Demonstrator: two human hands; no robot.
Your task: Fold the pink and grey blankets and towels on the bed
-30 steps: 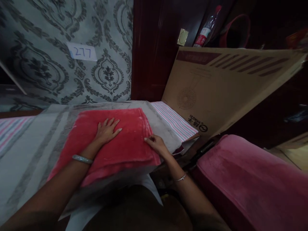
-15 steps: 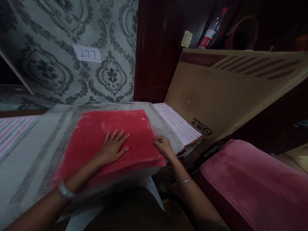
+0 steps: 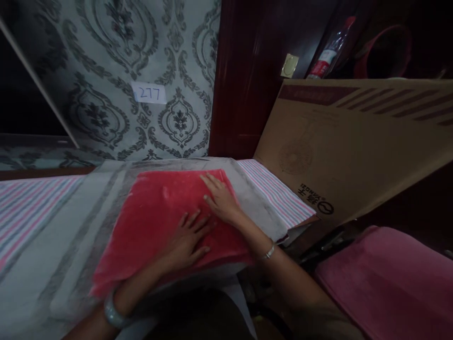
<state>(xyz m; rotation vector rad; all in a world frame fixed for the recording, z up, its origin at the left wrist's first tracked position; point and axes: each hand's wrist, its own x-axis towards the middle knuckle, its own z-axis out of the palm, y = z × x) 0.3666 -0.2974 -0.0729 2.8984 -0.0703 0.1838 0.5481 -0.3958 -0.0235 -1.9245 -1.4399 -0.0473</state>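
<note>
A red plush cloth (image 3: pixel 148 222), roughly rectangular, lies spread over a grey-striped cover (image 3: pixel 74 231) on the surface before me. My left hand (image 3: pixel 186 238) rests on the lower middle of the cloth with its fingers spread. Farther up, near the cloth's right edge, my right hand (image 3: pixel 221 198) lies flat on it, fingers stretched toward the far right corner. Neither hand grips anything. The cloth's near edge hangs a little over the front, partly hidden by my left forearm.
Striped pink-and-blue fabric (image 3: pixel 278 191) shows at the right, beside a large cardboard box (image 3: pixel 347 151). A pink plush-covered seat (image 3: pixel 385 278) stands lower right. Behind are a patterned wall with a paper label (image 3: pixel 149 93), a dark screen (image 3: pixel 28 89) and a plastic bottle (image 3: pixel 329 54).
My right hand has let go of the cloth's right edge and now lies flat on top, farther in and up. The left hand stays spread on the cloth. The view has shifted left.
</note>
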